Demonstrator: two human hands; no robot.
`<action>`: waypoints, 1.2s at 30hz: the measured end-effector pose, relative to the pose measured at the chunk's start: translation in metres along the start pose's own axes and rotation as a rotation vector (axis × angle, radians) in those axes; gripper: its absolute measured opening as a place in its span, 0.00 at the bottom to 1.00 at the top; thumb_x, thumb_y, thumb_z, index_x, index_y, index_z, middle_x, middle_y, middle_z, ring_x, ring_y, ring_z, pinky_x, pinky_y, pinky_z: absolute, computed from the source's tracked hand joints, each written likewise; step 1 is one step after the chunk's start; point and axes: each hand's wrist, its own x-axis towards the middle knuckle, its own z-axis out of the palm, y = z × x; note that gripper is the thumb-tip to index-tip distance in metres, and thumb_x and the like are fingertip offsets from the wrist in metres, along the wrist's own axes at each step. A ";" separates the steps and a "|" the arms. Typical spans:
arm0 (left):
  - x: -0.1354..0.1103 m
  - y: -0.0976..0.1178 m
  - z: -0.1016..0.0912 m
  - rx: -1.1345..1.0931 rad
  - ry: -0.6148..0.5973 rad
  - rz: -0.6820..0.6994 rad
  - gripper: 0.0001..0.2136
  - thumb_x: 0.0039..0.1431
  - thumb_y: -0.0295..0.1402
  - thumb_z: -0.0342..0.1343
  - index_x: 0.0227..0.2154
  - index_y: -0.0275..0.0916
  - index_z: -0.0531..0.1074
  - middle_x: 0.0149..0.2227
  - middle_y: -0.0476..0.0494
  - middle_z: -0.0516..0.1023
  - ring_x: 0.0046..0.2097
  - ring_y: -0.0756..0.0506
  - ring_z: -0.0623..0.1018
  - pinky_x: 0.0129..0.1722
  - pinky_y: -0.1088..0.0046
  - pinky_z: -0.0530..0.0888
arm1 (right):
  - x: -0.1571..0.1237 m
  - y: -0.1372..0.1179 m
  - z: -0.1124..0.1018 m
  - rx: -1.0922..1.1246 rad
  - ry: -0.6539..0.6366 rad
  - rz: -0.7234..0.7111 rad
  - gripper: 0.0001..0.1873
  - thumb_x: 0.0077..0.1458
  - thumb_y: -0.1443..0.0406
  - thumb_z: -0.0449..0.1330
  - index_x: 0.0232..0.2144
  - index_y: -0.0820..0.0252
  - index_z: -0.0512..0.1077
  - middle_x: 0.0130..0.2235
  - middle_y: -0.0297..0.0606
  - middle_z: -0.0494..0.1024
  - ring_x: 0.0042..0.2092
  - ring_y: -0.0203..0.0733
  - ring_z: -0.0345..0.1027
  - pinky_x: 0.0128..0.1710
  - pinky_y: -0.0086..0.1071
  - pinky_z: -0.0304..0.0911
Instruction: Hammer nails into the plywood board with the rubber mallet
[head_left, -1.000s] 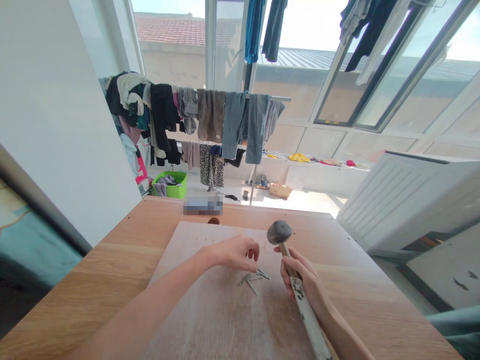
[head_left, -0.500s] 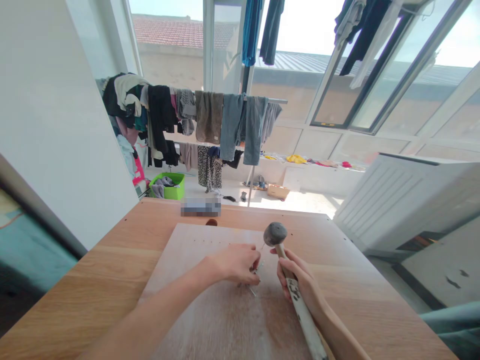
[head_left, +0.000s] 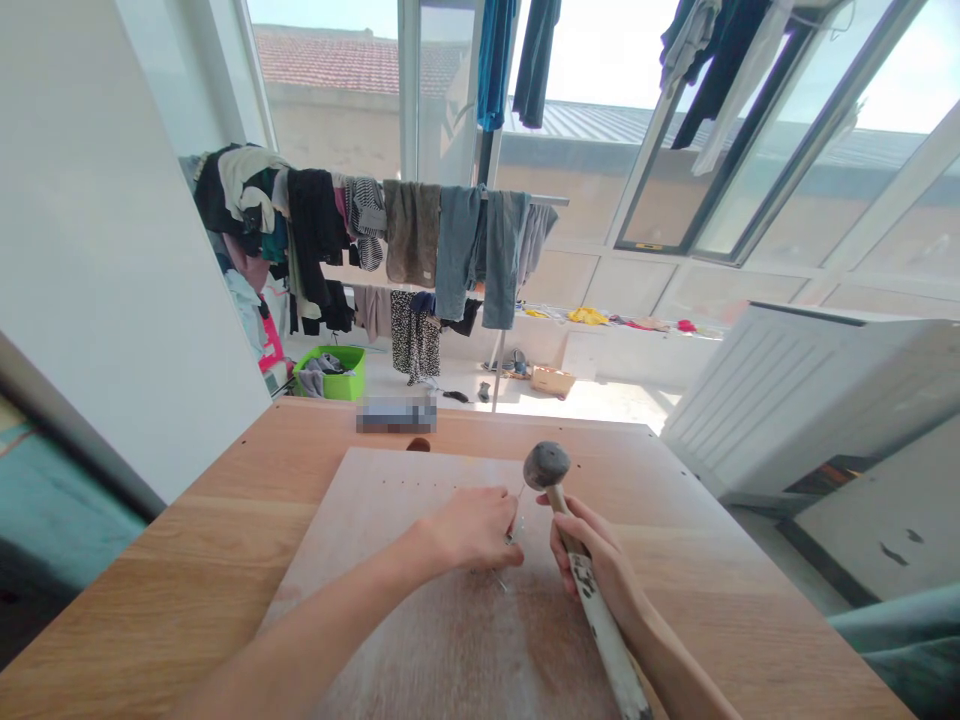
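Note:
A rubber mallet with a dark head and a worn, white-painted wooden handle is in my right hand. The fingers wrap round the handle just below the head, which points up and away. My left hand hovers low over a pale wooden board, thumb and fingers curled round thin metal nails. How many it holds is hidden. Another loose nail lies on the board just below that hand. Small dark dots run in a row near the board's far edge.
The board lies on a wooden table. A blurred-out grey item sits at the table's far edge beside a dark round spot. Beyond stand a laundry rack with clothes, a green basket and a white cabinet.
My left hand's fingers have closed in and lifted slightly, with nails now showing between them. The right hand keeps the mallet almost still; the whole view has shifted a little.

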 end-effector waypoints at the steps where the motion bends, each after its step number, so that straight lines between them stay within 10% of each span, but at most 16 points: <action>1: 0.001 0.002 -0.001 0.010 -0.006 -0.012 0.13 0.52 0.43 0.58 0.34 0.39 0.73 0.39 0.39 0.79 0.41 0.38 0.79 0.37 0.66 0.73 | 0.000 0.000 0.000 -0.001 0.001 -0.003 0.34 0.55 0.48 0.59 0.57 0.63 0.65 0.17 0.24 0.68 0.12 0.32 0.58 0.10 0.22 0.53; 20: -0.002 0.005 -0.014 0.148 -0.059 0.061 0.07 0.52 0.36 0.60 0.29 0.37 0.78 0.34 0.39 0.82 0.36 0.40 0.80 0.31 0.69 0.70 | -0.001 -0.002 0.002 -0.004 0.032 0.013 0.35 0.53 0.49 0.60 0.56 0.64 0.65 0.16 0.23 0.68 0.12 0.32 0.57 0.09 0.22 0.53; 36: -0.015 -0.048 -0.027 -0.187 -0.045 0.102 0.08 0.48 0.23 0.58 0.31 0.39 0.78 0.31 0.49 0.80 0.32 0.48 0.76 0.29 0.76 0.66 | 0.001 0.005 0.000 0.026 0.015 -0.001 0.33 0.56 0.49 0.59 0.56 0.63 0.64 0.17 0.23 0.67 0.12 0.31 0.57 0.10 0.21 0.52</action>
